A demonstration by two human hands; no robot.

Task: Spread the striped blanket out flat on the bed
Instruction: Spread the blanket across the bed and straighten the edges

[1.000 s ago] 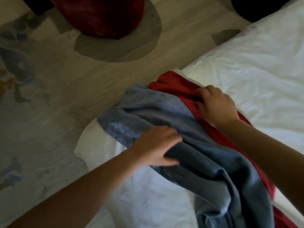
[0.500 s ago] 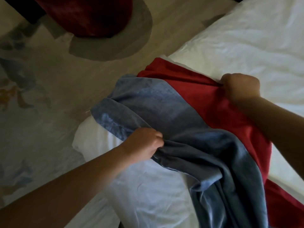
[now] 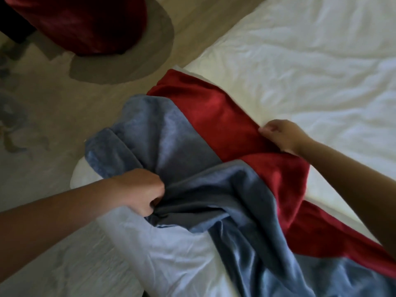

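The striped blanket [image 3: 192,142], with a wide blue band and a wide red band, lies rumpled over the corner of the bed [image 3: 310,71], which has a white sheet. My left hand [image 3: 141,189] grips a bunched fold of the blue band near the bed's corner. Farther right, my right hand [image 3: 282,136] pinches the edge of the red band where it meets the white sheet. The blanket trails off toward the bottom right, still creased and partly folded over itself.
A dark red round seat [image 3: 85,24] stands on a grey round patch of the patterned carpet [image 3: 42,125] at the upper left. The white sheet hangs over the bed's corner [image 3: 171,254] below my left arm.
My right hand has drawn the red edge farther right and toward me, widening the red band. My left hand keeps its grip on the blue fold. The view has shifted slightly.
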